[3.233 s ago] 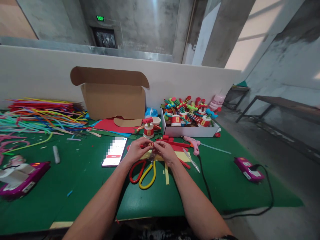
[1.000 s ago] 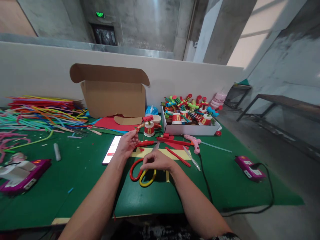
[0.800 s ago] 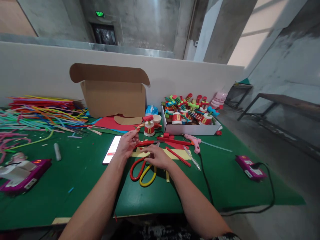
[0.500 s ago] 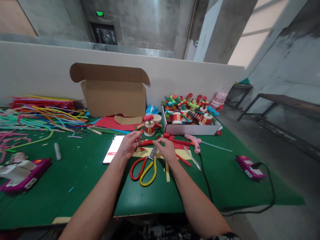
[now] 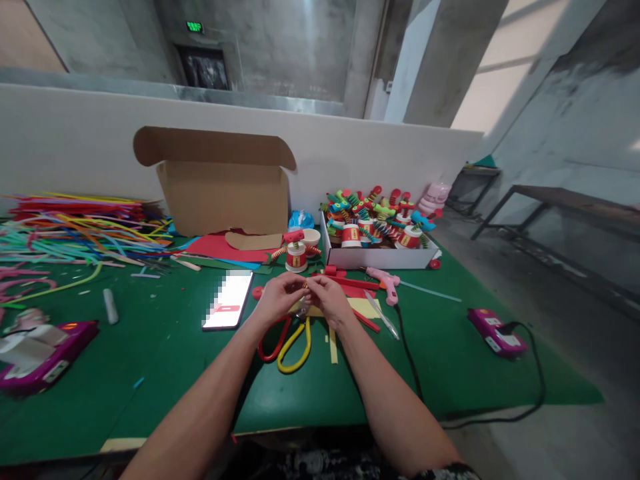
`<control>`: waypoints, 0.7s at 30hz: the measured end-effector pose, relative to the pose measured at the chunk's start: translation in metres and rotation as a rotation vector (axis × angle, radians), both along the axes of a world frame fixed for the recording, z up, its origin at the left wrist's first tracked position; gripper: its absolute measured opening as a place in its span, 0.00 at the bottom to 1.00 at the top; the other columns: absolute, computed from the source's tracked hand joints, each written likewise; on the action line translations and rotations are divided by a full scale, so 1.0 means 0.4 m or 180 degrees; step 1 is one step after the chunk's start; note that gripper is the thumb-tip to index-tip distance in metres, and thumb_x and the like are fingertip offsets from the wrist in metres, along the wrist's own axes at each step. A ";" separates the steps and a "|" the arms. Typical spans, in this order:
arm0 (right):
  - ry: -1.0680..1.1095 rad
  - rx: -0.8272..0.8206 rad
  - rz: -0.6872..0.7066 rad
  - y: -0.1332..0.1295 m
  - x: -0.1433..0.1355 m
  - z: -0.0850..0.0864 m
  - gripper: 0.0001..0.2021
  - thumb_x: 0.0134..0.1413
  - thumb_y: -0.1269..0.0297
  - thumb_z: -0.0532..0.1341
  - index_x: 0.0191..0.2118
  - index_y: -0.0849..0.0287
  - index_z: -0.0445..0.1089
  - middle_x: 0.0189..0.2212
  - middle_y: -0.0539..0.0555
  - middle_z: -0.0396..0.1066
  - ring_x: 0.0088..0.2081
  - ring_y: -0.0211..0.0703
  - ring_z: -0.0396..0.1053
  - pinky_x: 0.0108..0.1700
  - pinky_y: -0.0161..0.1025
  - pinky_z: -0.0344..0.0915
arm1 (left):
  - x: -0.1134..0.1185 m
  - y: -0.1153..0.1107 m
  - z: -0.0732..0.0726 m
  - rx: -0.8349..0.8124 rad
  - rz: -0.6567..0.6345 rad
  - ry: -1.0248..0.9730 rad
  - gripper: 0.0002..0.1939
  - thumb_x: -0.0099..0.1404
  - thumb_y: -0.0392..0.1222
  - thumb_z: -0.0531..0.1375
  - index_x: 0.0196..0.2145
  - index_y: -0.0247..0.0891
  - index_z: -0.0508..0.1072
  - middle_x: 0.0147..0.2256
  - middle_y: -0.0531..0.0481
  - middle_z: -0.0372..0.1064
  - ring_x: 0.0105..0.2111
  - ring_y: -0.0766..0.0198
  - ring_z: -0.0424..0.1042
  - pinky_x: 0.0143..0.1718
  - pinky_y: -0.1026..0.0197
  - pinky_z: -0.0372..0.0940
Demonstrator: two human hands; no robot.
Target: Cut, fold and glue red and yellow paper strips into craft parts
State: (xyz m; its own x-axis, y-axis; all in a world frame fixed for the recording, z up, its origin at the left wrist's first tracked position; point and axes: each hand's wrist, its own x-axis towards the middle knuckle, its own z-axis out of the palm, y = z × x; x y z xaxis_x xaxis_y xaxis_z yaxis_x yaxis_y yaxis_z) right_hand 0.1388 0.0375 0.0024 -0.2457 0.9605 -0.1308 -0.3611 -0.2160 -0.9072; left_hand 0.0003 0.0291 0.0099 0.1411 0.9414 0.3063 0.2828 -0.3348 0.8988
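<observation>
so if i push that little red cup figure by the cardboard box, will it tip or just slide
The red cup figure looks like a small paper cup, so probably light enough to slide. Its coiled side arms and red top piece sit high, so a nudge up there may tip it. Pushing low at its base seems safer.

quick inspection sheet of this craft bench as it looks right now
surface: green mat on the table
job's things: small piece pinched between both hands, too small to tell; scissors lie just below
clutter: pipe cleaners, cardboard box, phone, white box of finished toys
grippers: left hand and right hand meet fingertip to fingertip
cables: glue gun cord; black lead to pink device
surroundings: white partition, concrete walls
</observation>
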 end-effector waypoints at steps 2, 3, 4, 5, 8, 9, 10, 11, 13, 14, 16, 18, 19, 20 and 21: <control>0.0100 -0.0105 -0.0106 0.006 0.004 0.009 0.17 0.30 0.55 0.70 0.26 0.60 0.67 0.18 0.46 0.67 0.20 0.30 0.63 0.26 0.31 0.62 | -0.015 0.008 0.014 0.0008 -0.0046 0.0119 0.15 0.53 0.45 0.62 0.39 0.39 0.74 0.30 0.49 0.70 0.30 0.62 0.68 0.32 0.63 0.61; 0.0143 -0.0135 -0.0176 0.010 0.007 0.017 0.17 0.30 0.56 0.70 0.26 0.60 0.68 0.18 0.45 0.67 0.20 0.30 0.63 0.26 0.31 0.62 | -0.028 0.016 0.021 0.0016 -0.0048 0.0186 0.18 0.53 0.45 0.61 0.42 0.40 0.73 0.30 0.49 0.70 0.29 0.62 0.68 0.31 0.63 0.61; 0.0175 -0.0130 -0.0250 0.015 0.010 0.027 0.17 0.30 0.57 0.70 0.27 0.60 0.68 0.19 0.45 0.68 0.20 0.29 0.62 0.25 0.30 0.62 | -0.043 0.025 0.026 0.0055 0.0000 0.0305 0.18 0.54 0.44 0.61 0.43 0.41 0.73 0.30 0.49 0.70 0.28 0.62 0.67 0.29 0.63 0.60; 0.0185 -0.0080 -0.0307 0.020 0.014 0.037 0.17 0.30 0.57 0.70 0.28 0.59 0.69 0.20 0.46 0.68 0.20 0.29 0.62 0.25 0.30 0.62 | -0.060 0.037 0.028 0.0158 0.0129 0.0478 0.16 0.53 0.44 0.61 0.41 0.41 0.74 0.30 0.49 0.71 0.27 0.62 0.67 0.29 0.64 0.59; 0.0112 0.0149 -0.0268 0.032 0.024 0.062 0.16 0.31 0.57 0.70 0.29 0.59 0.70 0.22 0.47 0.69 0.21 0.30 0.63 0.25 0.31 0.63 | -0.101 0.070 0.013 0.0381 0.0366 0.1098 0.04 0.48 0.39 0.64 0.25 0.41 0.76 0.25 0.48 0.70 0.24 0.61 0.65 0.26 0.64 0.55; 0.0077 0.0209 -0.0236 0.034 0.027 0.065 0.16 0.31 0.57 0.70 0.29 0.60 0.70 0.22 0.47 0.69 0.21 0.30 0.64 0.25 0.31 0.63 | -0.107 0.078 0.002 0.0428 0.0342 0.1335 0.02 0.46 0.38 0.64 0.22 0.41 0.75 0.23 0.48 0.69 0.24 0.60 0.65 0.26 0.63 0.54; 0.0049 0.0253 -0.0227 0.036 0.030 0.064 0.16 0.31 0.57 0.70 0.29 0.60 0.71 0.21 0.47 0.69 0.21 0.31 0.64 0.26 0.31 0.64 | -0.109 0.083 -0.010 0.0465 0.0297 0.1583 0.01 0.47 0.38 0.64 0.20 0.41 0.74 0.22 0.48 0.68 0.24 0.60 0.65 0.26 0.63 0.54; 0.0033 0.0277 -0.0247 0.037 0.034 0.060 0.16 0.31 0.57 0.70 0.28 0.60 0.71 0.21 0.47 0.69 0.21 0.31 0.64 0.26 0.31 0.64 | -0.107 0.086 -0.020 0.0504 0.0299 0.1821 0.02 0.47 0.37 0.63 0.20 0.41 0.74 0.22 0.47 0.68 0.25 0.59 0.65 0.26 0.63 0.54; 0.0034 0.0266 -0.0355 0.039 0.042 0.043 0.16 0.31 0.58 0.70 0.28 0.60 0.71 0.20 0.46 0.68 0.21 0.31 0.65 0.26 0.31 0.64 | -0.094 0.088 -0.034 0.0517 0.0372 0.2254 0.02 0.50 0.36 0.61 0.23 0.40 0.74 0.25 0.45 0.68 0.29 0.56 0.67 0.28 0.63 0.55; 0.0042 0.0242 -0.0428 0.040 0.048 0.032 0.16 0.31 0.58 0.70 0.28 0.60 0.71 0.20 0.46 0.68 0.21 0.31 0.64 0.26 0.31 0.64 | -0.086 0.087 -0.036 0.0482 0.0417 0.2471 0.03 0.51 0.36 0.60 0.25 0.40 0.74 0.27 0.44 0.69 0.31 0.55 0.67 0.29 0.62 0.56; 0.0056 0.0169 -0.0582 0.042 0.061 0.010 0.16 0.31 0.57 0.70 0.28 0.60 0.71 0.20 0.46 0.68 0.20 0.30 0.63 0.25 0.30 0.63 | -0.070 0.085 -0.033 0.0333 0.0415 0.2958 0.07 0.53 0.35 0.58 0.30 0.39 0.73 0.31 0.42 0.69 0.35 0.53 0.67 0.31 0.61 0.57; 0.0093 0.0084 -0.0710 0.044 0.074 -0.004 0.16 0.30 0.57 0.70 0.28 0.60 0.71 0.20 0.46 0.69 0.19 0.29 0.63 0.23 0.29 0.62 | -0.060 0.085 -0.024 0.0167 0.0323 0.3417 0.10 0.53 0.34 0.56 0.35 0.38 0.72 0.33 0.42 0.70 0.38 0.51 0.67 0.33 0.60 0.58; 0.0133 0.0047 -0.0759 0.044 0.080 -0.007 0.16 0.30 0.57 0.70 0.28 0.60 0.71 0.20 0.46 0.69 0.19 0.29 0.62 0.23 0.28 0.62 | -0.058 0.086 -0.018 0.0096 0.0271 0.3578 0.12 0.53 0.34 0.55 0.36 0.38 0.72 0.34 0.42 0.70 0.39 0.50 0.67 0.33 0.60 0.58; 0.0182 0.0013 -0.0796 0.045 0.085 -0.009 0.16 0.30 0.57 0.70 0.28 0.60 0.71 0.20 0.46 0.69 0.20 0.29 0.62 0.22 0.28 0.61 | -0.058 0.088 -0.013 0.0039 0.0231 0.3653 0.13 0.54 0.33 0.55 0.38 0.38 0.71 0.35 0.42 0.69 0.39 0.51 0.67 0.32 0.60 0.59; 0.0231 -0.0016 -0.0814 0.045 0.088 -0.008 0.16 0.29 0.57 0.70 0.28 0.60 0.71 0.20 0.46 0.69 0.20 0.29 0.62 0.22 0.28 0.61 | -0.059 0.090 -0.008 -0.0007 0.0214 0.3658 0.15 0.54 0.33 0.54 0.40 0.39 0.70 0.36 0.42 0.69 0.38 0.52 0.68 0.32 0.60 0.59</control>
State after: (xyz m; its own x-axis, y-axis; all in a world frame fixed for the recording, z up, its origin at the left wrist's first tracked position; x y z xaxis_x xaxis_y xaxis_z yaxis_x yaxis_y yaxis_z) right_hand 0.1740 0.0555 -0.0010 -0.0041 0.9919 -0.1267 -0.4686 -0.1139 -0.8761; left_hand -0.0233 0.0651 0.0068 0.2855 0.9580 0.0277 0.9528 -0.2869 0.0992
